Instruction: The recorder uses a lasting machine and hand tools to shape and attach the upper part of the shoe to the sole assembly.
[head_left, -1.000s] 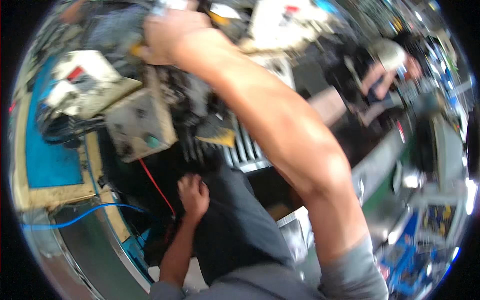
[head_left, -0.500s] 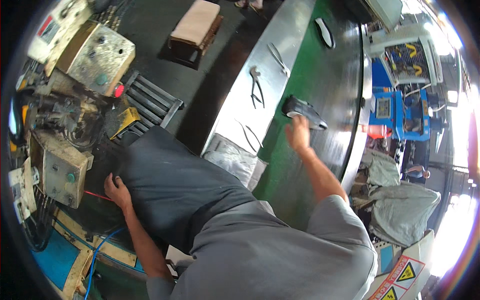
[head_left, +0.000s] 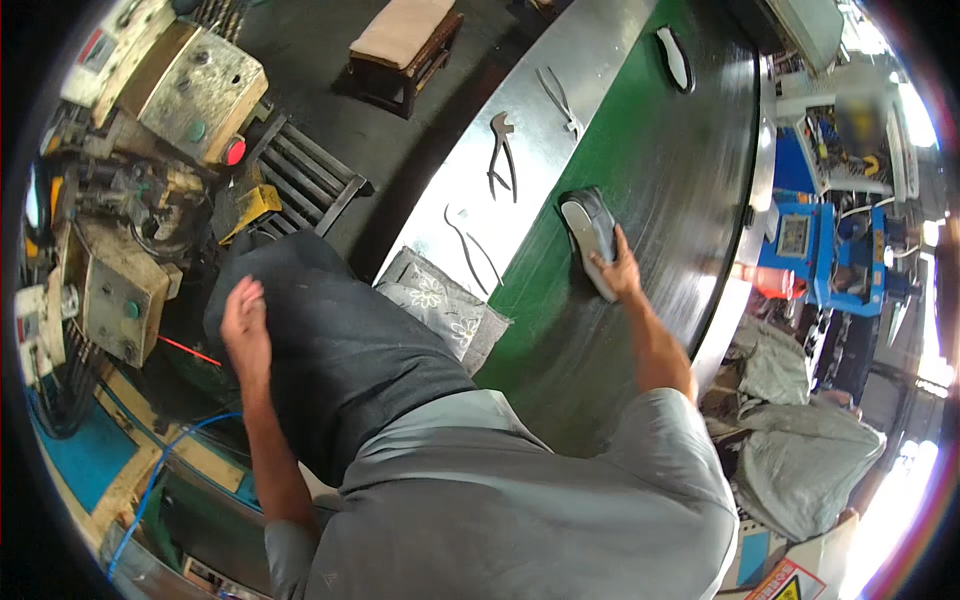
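Observation:
My right hand has its fingers and thumb on the near end of a dark shoe with a pale sole. Tipped on its side, the shoe shows me its sole, low over or against the green and dark belt. Above my dark-clothed thigh, my left hand is raised with loosely bent fingers and holds nothing. Another shoe, pale-soled and dark-edged, lies farther up the belt.
Along the belt's left runs a metal ledge bearing pincers, two other plier-like tools and a folded grey cloth. Control boxes stand left, a padded stool beyond, and a blue machine right.
My right hand has closed on the shoe and turned it so its sole shows. My left hand has risen from beside my thigh, its fingers less spread.

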